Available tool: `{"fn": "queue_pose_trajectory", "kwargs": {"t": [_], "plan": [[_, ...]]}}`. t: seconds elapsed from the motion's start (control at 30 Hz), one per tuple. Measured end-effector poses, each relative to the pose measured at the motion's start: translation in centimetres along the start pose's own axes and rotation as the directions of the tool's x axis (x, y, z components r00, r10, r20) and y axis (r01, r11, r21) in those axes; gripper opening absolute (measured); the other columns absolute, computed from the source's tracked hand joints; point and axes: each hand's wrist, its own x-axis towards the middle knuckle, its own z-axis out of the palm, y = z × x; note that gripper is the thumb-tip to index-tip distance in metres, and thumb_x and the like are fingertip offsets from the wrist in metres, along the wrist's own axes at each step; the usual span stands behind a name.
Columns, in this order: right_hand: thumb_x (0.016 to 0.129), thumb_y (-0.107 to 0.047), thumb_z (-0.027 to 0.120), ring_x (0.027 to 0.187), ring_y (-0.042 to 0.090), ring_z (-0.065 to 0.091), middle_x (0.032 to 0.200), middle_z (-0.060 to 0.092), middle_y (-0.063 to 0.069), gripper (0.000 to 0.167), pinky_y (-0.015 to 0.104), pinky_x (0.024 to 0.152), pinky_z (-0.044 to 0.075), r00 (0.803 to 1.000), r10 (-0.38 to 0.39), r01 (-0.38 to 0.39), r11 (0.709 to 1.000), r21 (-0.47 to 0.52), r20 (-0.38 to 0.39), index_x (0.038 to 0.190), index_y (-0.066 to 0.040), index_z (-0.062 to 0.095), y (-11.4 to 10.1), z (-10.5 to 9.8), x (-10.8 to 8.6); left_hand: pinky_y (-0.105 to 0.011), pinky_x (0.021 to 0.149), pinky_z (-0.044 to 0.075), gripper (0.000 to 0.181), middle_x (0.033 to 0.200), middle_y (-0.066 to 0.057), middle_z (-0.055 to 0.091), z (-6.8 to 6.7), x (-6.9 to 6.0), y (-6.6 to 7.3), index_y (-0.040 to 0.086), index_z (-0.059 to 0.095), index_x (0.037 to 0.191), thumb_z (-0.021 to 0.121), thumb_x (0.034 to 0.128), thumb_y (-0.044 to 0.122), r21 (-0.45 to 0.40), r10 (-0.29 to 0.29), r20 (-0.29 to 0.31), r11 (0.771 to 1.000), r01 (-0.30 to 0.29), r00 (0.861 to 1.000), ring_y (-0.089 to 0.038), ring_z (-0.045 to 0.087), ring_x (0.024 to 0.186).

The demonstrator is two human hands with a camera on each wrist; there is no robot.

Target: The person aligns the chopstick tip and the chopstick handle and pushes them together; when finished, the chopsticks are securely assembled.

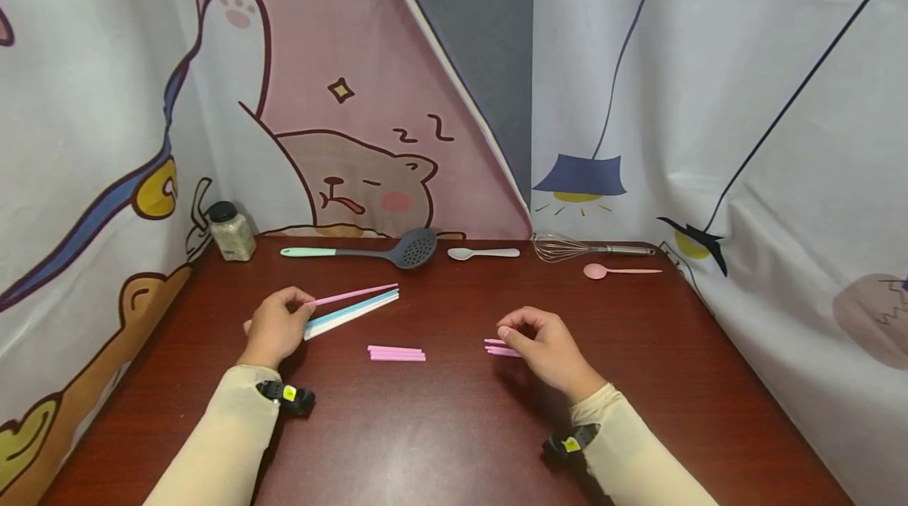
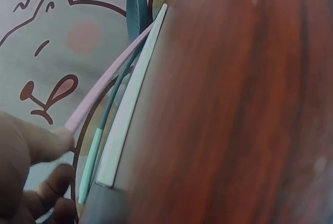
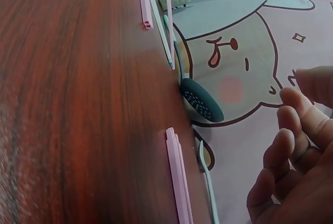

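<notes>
A long pink stick [image 1: 358, 294] is pinched at its near end by my left hand [image 1: 275, 326], beside long blue and white sticks [image 1: 351, 315] lying on the table. The left wrist view shows the thumb and finger on this pink stick [image 2: 106, 75]. My right hand [image 1: 545, 348] hovers over a small group of short pink sticks [image 1: 502, 348], fingers relaxed and bent, holding nothing; in the right wrist view the hand [image 3: 296, 151] is apart from the pink sticks [image 3: 178, 177]. Another group of short pink sticks [image 1: 396, 354] lies between the hands.
Along the back of the table [image 1: 426, 443] lie a slotted spoon [image 1: 414, 248], a white spoon [image 1: 482, 253], a whisk [image 1: 592, 248] and a pink spoon [image 1: 597, 271]. A jar with a black lid [image 1: 232, 234] stands at the back left. Printed curtains surround the table.
</notes>
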Motion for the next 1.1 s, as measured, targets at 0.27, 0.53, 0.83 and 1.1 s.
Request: {"fn": "queue_pose_trajectory", "kwargs": {"t": [0.27, 0.53, 0.83, 1.1], "plan": [[0.097, -0.008, 0.074, 0.082, 0.021, 0.064, 0.091, 0.074, 0.005, 0.009, 0.025, 0.07, 0.051, 1.0, 0.009, -0.009, 1.0, 0.011, 0.005, 0.1, 0.0, 0.075, 0.3, -0.1, 0.0, -0.064, 0.086, 0.029, 0.019, 0.129, -0.026, 0.067, -0.2, -0.1, 0.0, 0.011, 0.077, 0.112, 0.062, 0.1049, 0.02, 0.109, -0.07, 0.075, 0.992, 0.061, 0.995, -0.049, 0.06, 0.118], [0.097, -0.009, 0.075, 0.082, 0.022, 0.063, 0.09, 0.074, 0.003, 0.005, 0.025, 0.07, 0.05, 0.999, 0.039, -0.039, 0.999, -0.022, -0.005, 0.098, -0.005, 0.077, 0.8, -0.2, 0.2, -0.061, 0.084, 0.03, 0.022, 0.129, -0.024, 0.07, -0.3, -0.2, 0.0, 0.011, 0.077, 0.115, 0.06, 0.1047, 0.021, 0.136, -0.099, 0.131, 0.987, 0.081, 0.986, -0.046, 0.062, 0.114], [0.095, -0.013, 0.078, 0.075, 0.018, 0.058, 0.083, 0.071, 0.0, 0.007, 0.025, 0.065, 0.048, 0.994, 0.112, -0.11, 0.988, -0.108, 0.012, 0.096, -0.006, 0.077, 1.8, -0.9, 0.5, -0.056, 0.085, 0.032, 0.015, 0.122, -0.019, 0.068, 0.6, -0.7, 1.1, 0.014, 0.078, 0.112, 0.068, 0.1013, 0.018, 0.085, 0.129, 0.139, 0.986, -0.142, 0.982, -0.039, 0.065, 0.113], [0.09, -0.007, 0.08, 0.065, 0.015, 0.05, 0.071, 0.055, 0.0, 0.011, 0.026, 0.056, 0.041, 0.968, 0.241, -0.216, 0.943, -0.252, 0.074, 0.1, -0.007, 0.077, 2.7, -1.6, 0.6, -0.054, 0.091, 0.039, 0.01, 0.097, 0.001, 0.067, 2.5, -2.7, 4.2, 0.018, 0.079, 0.103, 0.078, 0.0932, 0.014, 0.01, 0.332, 0.285, 0.937, -0.349, 0.899, -0.02, 0.065, 0.095]]}}
